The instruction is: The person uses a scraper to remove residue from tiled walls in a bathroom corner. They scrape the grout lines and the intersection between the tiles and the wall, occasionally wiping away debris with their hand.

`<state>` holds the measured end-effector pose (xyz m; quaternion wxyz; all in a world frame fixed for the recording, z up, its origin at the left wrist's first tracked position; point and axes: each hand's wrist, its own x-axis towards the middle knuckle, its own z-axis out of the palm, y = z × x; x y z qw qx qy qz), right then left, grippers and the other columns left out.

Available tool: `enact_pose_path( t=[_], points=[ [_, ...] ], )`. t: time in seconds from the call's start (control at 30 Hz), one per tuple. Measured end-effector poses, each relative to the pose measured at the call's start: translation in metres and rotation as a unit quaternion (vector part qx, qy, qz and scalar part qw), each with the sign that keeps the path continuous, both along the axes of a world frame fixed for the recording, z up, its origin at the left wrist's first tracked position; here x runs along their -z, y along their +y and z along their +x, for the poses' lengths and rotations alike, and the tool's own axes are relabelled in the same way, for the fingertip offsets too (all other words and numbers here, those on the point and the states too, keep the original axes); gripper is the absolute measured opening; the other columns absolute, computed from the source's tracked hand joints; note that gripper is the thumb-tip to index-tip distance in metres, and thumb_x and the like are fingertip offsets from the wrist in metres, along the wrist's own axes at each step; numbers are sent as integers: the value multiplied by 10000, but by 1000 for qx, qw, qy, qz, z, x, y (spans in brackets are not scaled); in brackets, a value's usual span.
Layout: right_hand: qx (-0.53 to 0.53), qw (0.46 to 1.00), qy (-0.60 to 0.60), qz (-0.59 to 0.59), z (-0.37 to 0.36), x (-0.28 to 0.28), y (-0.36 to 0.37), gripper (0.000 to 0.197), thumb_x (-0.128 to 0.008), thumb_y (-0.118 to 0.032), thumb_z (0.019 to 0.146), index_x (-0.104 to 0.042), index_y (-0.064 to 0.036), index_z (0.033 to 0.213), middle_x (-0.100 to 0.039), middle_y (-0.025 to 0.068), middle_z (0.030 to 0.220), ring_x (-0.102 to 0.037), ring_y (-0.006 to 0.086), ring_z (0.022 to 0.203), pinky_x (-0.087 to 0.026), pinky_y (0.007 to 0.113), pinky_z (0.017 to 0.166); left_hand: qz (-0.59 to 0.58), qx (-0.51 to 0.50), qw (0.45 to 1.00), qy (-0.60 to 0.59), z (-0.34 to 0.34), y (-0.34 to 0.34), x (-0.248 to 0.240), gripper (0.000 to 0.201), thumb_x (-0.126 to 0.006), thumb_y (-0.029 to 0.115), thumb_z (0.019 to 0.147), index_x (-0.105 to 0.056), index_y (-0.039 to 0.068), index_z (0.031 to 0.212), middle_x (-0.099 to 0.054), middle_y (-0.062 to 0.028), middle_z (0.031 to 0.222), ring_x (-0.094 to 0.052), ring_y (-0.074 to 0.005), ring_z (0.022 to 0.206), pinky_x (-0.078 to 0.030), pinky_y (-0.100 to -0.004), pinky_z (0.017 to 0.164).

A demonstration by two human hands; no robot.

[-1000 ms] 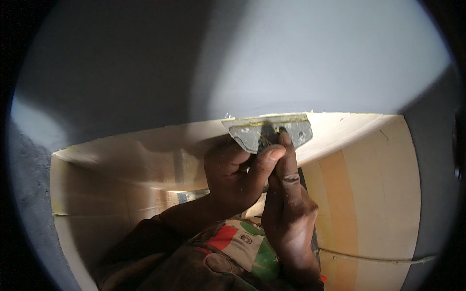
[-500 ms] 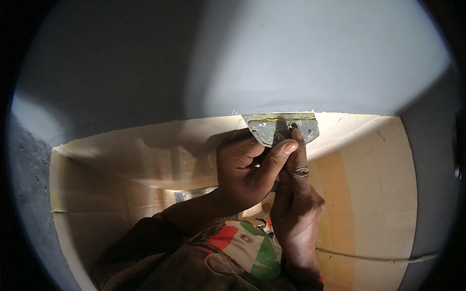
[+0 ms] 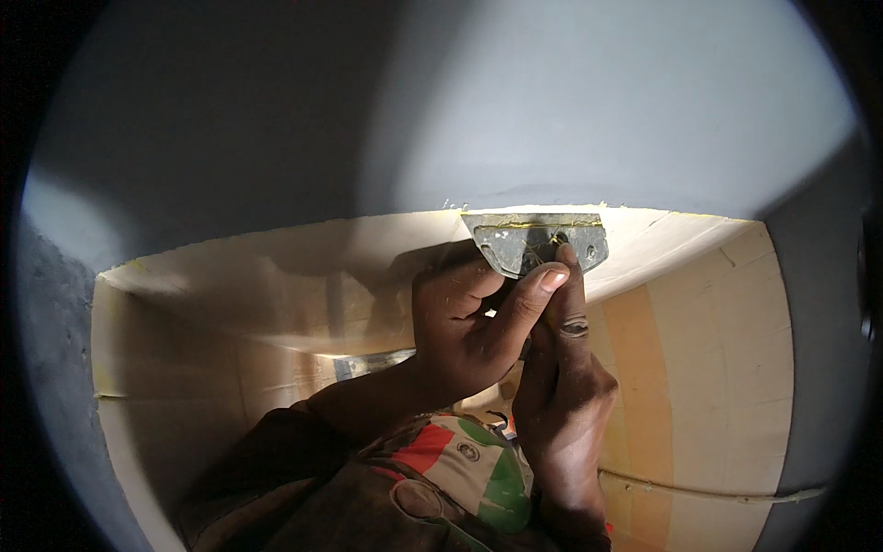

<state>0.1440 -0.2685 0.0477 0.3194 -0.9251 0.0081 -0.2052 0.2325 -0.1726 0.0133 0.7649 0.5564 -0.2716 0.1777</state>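
Both my hands hold a grey, trapezoid-shaped scraper [image 3: 501,241] with its wide straight edge against the rim where the grey surface [image 3: 589,110] meets a cream panel. Thin yellow shavings cling to the scraper's face and gather in its recess. My left hand [image 3: 464,317] grips from the left, its fingers partly hidden behind the tool and its thumb crossing in front to the right. My right hand [image 3: 566,373] comes up from below, the tip of one finger pressed on the scraper's face near the recess; its other fingers are mostly hidden.
Cream panels [image 3: 717,322] enclose the space around my arms, with an orange band on the right one. Yellow traces line the rim. A thin cable [image 3: 708,495] runs along the lower right. Grey walls [image 3: 832,322] stand at both sides, and a shadow falls over the upper left.
The scraper and both hands have shifted very slightly to the right along the rim. A few small yellow shavings now stand out at the rim near the tool's corners. The grip is the same.
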Motion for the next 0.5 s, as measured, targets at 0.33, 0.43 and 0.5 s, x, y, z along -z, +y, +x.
enact_pose_path(
  t=[0.33, 0.43, 0.5],
  points=[
    [27, 998, 47, 6, -3, -9, 5, 539, -471, 22, 1035, -404, -42, 1566, -653, 243, 1348, -707, 253, 1131, -581, 348, 876, -19, 7, 1000, 18, -1, -7, 7, 105, -712, 73, 970, -752, -16, 1009, -735, -51, 791, -603, -47, 694, -472, -238, 617],
    [16, 999, 29, -2, -1, -8, 6, 586, -512, 19, 1014, -380, -66, 1579, -645, 227, 1166, -681, 293, 972, -544, 381, 785, -36, 11, 999, 13, 1, -5, 8, 110, -710, 77, 974, -751, -17, 1015, -738, -54, 801, -603, -45, 694, -471, -237, 613],
    [0, 1000, -5, -2, 1, 0, 3, 668, -570, 12, 985, -350, -119, 1602, -647, 205, 886, -654, 350, 738, -502, 430, 634, -34, 16, 999, 4, 3, -4, 7, 112, -710, 81, 975, -749, -16, 1016, -738, -56, 800, -600, -42, 694, -467, -236, 606]
  ],
)
